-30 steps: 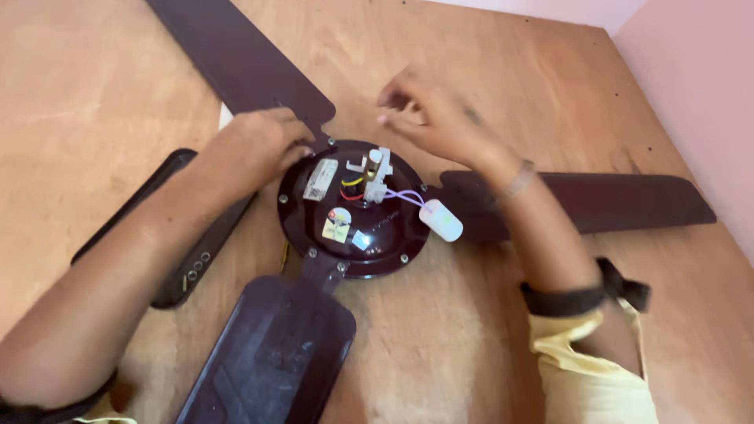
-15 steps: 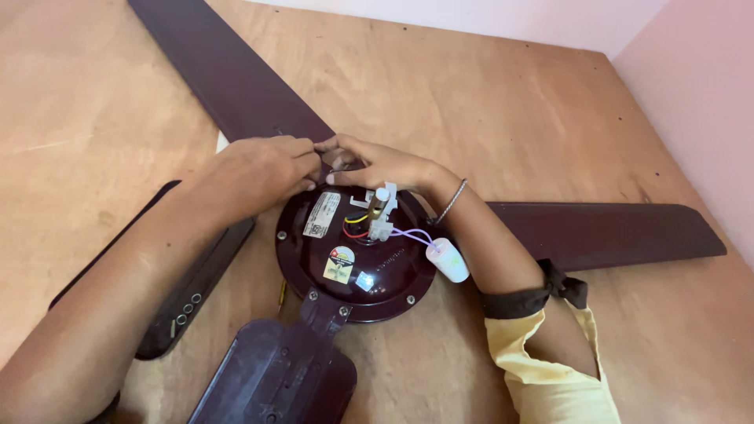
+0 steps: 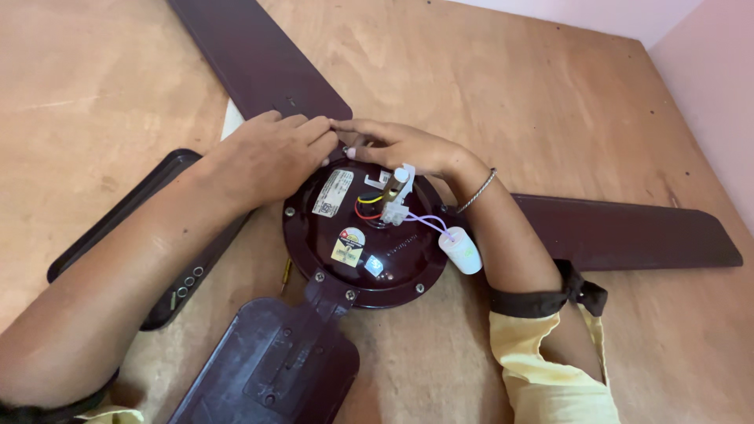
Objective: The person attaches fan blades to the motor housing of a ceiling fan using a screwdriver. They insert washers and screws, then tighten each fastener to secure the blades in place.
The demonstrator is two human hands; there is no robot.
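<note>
Dark maroon ceiling fan motor housing [image 3: 369,251] sits mid-frame on a plywood floor [image 3: 487,86]. Both hands meet at its 12 o'clock rim: left hand [image 3: 271,157] curled, right hand [image 3: 400,145] fingers bent, pinching where the upper blade [image 3: 251,55] joins; can't tell what's gripped. White capacitor [image 3: 459,250] hangs at 3 o'clock, another blade [image 3: 628,232] beyond it. The third blade [image 3: 267,365] points to 7 o'clock.

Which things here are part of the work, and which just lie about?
In use:
left hand and right hand, meeting at the far rim of the motor
far blade they touch
white capacitor on purple wires

Lying about:
black tray
brass screw
</note>
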